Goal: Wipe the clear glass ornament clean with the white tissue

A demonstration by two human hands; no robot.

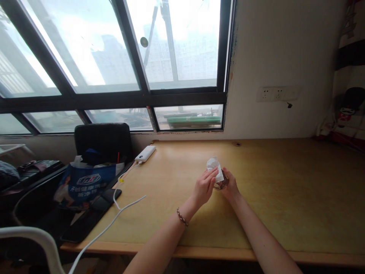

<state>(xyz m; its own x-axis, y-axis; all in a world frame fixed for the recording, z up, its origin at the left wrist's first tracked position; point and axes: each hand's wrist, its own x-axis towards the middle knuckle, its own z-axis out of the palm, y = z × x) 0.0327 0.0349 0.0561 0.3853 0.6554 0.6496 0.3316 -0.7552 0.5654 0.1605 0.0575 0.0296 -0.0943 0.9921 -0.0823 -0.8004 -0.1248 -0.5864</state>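
My left hand (204, 187), with a braided bracelet on its wrist, presses a crumpled white tissue (213, 164) against a small dark, shiny object (220, 185). That object looks rounded and brownish with a glassy rim; its exact kind is hard to make out. My right hand (231, 185) is closed around its right side. Both hands are together just above the middle of the wooden table (176, 213). Fingers and tissue hide much of the object.
A white power bank (145, 153) with a white cable (107, 227) lies at the table's left edge. Near it is a black flat device (92, 217). A blue bag (82, 186) sits on a black chair (102, 140). Wall sockets (272, 94) are behind the table.
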